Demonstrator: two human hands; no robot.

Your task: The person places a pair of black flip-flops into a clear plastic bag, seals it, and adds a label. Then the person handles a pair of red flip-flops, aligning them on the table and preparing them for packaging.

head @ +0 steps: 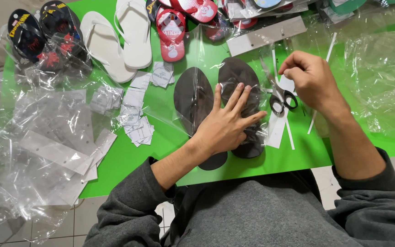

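My left hand point(227, 122) lies flat, fingers spread, on a pair of dark grey flip-flops point(193, 96) that sit sole-up inside a clear plastic bag point(202, 50) on the green table point(129, 155). My right hand point(309, 77) hovers to the right with fingertips pinched together near the bag's edge; whether it holds something small I cannot tell. Black-handled scissors point(280, 98) lie between the two hands on white paper strips point(277, 130).
White flip-flops point(120, 39), red printed ones point(172, 34) and black printed ones in bags point(42, 32) lie at the back. Small paper labels point(136, 114) are scattered mid-table. Heaps of clear bags sit left point(46, 142) and right point(380, 82).
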